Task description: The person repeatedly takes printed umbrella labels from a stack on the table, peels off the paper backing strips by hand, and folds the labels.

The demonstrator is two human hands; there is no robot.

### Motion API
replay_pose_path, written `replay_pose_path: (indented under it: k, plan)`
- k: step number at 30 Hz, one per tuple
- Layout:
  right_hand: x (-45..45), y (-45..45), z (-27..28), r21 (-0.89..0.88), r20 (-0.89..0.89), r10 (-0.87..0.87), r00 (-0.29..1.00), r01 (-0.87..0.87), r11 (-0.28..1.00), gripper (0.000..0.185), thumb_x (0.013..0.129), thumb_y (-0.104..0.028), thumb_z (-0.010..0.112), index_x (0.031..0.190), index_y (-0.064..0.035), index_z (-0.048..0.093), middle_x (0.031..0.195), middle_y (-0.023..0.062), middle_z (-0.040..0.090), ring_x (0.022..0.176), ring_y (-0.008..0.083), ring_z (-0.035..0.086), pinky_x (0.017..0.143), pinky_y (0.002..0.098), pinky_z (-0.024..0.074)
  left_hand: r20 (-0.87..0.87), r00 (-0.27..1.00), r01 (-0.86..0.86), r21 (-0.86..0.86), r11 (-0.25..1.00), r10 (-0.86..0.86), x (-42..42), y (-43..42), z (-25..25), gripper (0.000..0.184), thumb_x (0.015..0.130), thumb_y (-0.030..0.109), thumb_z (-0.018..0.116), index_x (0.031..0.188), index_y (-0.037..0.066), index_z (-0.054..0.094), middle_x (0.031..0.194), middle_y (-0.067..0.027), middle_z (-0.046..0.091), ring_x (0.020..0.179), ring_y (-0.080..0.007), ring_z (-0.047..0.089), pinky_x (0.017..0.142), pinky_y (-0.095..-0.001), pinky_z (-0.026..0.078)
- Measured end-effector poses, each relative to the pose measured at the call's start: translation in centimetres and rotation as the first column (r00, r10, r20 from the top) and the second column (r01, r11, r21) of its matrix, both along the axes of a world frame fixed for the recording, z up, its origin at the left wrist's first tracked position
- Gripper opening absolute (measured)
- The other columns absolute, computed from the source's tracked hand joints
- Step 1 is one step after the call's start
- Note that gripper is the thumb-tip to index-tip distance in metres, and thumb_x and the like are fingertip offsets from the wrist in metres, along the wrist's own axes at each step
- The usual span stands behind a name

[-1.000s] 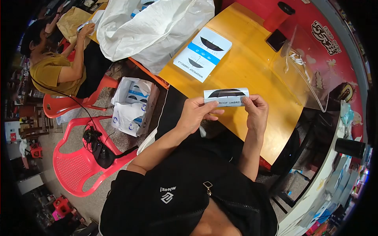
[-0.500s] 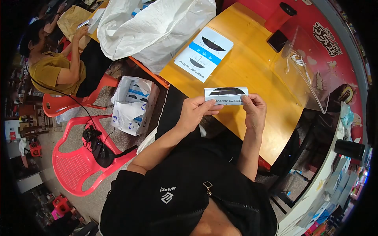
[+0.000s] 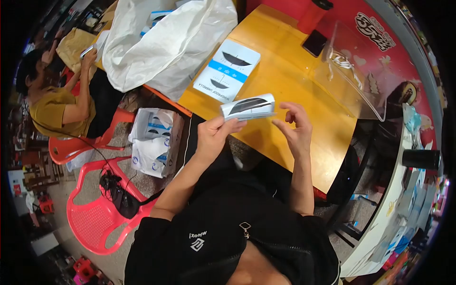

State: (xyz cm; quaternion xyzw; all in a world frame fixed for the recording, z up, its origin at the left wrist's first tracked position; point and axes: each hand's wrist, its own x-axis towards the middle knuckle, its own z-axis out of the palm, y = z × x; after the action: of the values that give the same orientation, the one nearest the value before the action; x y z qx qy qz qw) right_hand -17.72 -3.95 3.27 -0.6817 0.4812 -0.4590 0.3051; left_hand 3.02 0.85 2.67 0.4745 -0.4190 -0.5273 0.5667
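My left hand (image 3: 214, 140) pinches the left end of a curled umbrella packaging sleeve (image 3: 251, 105), white with a black umbrella printed on it. The sleeve is bent over on itself above the table's near edge, tilted up to the right. Off its right end, my right hand (image 3: 297, 128) is held with thumb and fingers apart and nothing between them. Beyond the sleeve lies a stack of flat umbrella packaging (image 3: 228, 71), white with a blue band and the words "windproof umbrella".
On the yellow table (image 3: 285, 71) are a black phone (image 3: 315, 43), a red bottle (image 3: 311, 19) and a clear plastic holder (image 3: 354, 90). A big white sack (image 3: 156, 52) stands left, above an open carton (image 3: 154, 159). A pink chair (image 3: 95, 213) and a seated person (image 3: 61, 107) are further left.
My right hand has let go of the sleeve's right end and opened. My left hand still holds the sleeve, now tilted and turned. The view has shifted somewhat.
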Motion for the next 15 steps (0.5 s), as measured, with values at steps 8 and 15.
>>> replay_pose_path:
  k: [8, 15]
  plan:
    - [-0.5, -0.4, 1.7, -0.32, -0.363, 0.133, 0.922, -0.258, 0.912, 0.019, 0.067, -0.002, 0.072, 0.081, -0.0049, 0.059, 0.079, 0.0095, 0.059, 0.073, 0.0258, 0.059, 0.062, 0.0327, 0.0486, 0.478, 0.878, 0.127, -0.217, 0.968, -0.008, 0.7, 0.2, 0.9, 0.014, 0.088, 0.002, 0.053, 0.094, -0.008, 0.06, 0.085, -0.0139, 0.068, 0.078, -0.0176, 0.067, 0.069, -0.0272, 0.054]
    - [-0.8, -0.5, 0.5, -0.336, -0.418, 0.178, 0.891, -0.334, 0.881, 0.014, 0.073, -0.002, 0.063, 0.084, -0.004, 0.054, 0.075, 0.011, 0.054, 0.071, 0.028, 0.056, 0.063, 0.0359, 0.0464, 0.624, 0.768, 0.159, -0.404, 0.901, 0.145, 0.4, 0.8, 0.8, 0.014, 0.079, -0.006, 0.061, 0.093, -0.006, 0.061, 0.081, -0.0175, 0.065, 0.07, -0.025, 0.066, 0.058, -0.03, 0.05]
